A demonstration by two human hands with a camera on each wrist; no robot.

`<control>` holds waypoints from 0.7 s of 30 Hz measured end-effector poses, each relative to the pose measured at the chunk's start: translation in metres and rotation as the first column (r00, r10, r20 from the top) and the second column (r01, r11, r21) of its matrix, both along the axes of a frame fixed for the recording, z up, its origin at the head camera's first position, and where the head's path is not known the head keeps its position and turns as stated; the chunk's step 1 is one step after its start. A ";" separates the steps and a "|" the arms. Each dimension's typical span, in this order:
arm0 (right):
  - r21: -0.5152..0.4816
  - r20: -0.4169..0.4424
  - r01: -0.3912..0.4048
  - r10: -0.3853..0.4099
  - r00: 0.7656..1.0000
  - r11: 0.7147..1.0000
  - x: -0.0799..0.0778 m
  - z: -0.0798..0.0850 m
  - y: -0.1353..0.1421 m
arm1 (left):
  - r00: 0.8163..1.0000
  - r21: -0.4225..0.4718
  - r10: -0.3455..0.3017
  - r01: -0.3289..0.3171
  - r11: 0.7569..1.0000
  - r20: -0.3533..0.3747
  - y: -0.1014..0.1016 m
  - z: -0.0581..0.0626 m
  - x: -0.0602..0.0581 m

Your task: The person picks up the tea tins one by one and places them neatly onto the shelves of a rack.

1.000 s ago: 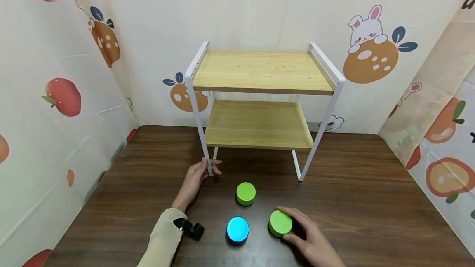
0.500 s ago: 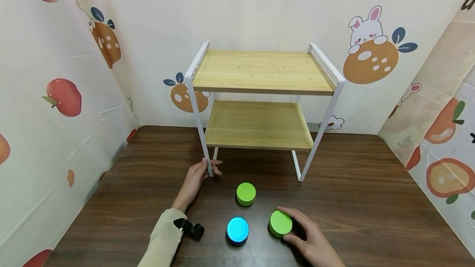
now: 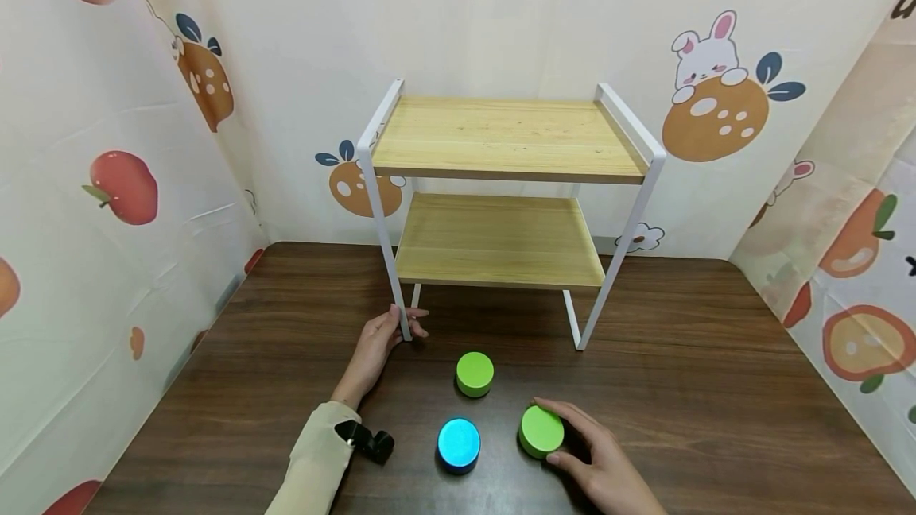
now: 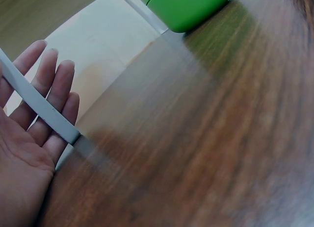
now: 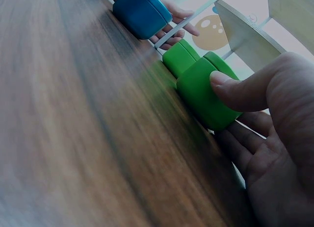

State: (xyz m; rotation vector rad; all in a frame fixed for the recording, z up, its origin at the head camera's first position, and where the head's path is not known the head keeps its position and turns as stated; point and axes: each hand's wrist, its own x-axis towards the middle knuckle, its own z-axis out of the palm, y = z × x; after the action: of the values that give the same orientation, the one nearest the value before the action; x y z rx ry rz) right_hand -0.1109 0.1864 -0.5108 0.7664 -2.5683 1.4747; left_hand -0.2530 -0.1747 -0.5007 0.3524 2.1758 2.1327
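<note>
Towards the back of the table stands a small two-tier shelf (image 3: 508, 137) with wooden boards and a white frame. My left hand (image 3: 372, 352) holds the foot of its front left leg (image 3: 390, 269); in the left wrist view the fingers (image 4: 60, 87) lie behind the white bar. At the front right, my right hand (image 3: 594, 455) grips a green round lidded container (image 3: 541, 431) on the table, with the thumb (image 5: 230, 87) against its side. A second green round container (image 3: 475, 373) sits nearer the shelf, and a blue one (image 3: 458, 445) is left of the gripped container.
The dark wooden table (image 3: 716, 388) carries everything. Fabric walls (image 3: 529, 22) printed with fruit and rabbits enclose it at the back and both sides. A black camera mount (image 3: 366, 441) sits on my left sleeve (image 3: 315, 451).
</note>
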 end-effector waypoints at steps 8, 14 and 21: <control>-0.001 -0.006 -0.002 0.002 1.000 1.000 0.000 -0.001 0.000 | 1.000 -0.006 -0.001 0.001 1.000 0.002 0.000 0.000 0.001; 0.000 -0.003 0.000 0.000 1.000 1.000 0.000 -0.001 0.000 | 1.000 0.003 -0.002 0.002 1.000 -0.004 0.000 0.000 0.000; -0.007 0.014 -0.004 0.004 1.000 1.000 0.000 0.001 0.000 | 1.000 0.004 0.000 0.000 1.000 -0.002 0.000 0.000 0.000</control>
State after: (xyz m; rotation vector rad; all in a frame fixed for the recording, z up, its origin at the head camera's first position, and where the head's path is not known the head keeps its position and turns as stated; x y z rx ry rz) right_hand -0.1107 0.1867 -0.5102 0.7629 -2.5722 1.4948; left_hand -0.2534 -0.1750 -0.5011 0.3555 2.1733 2.1376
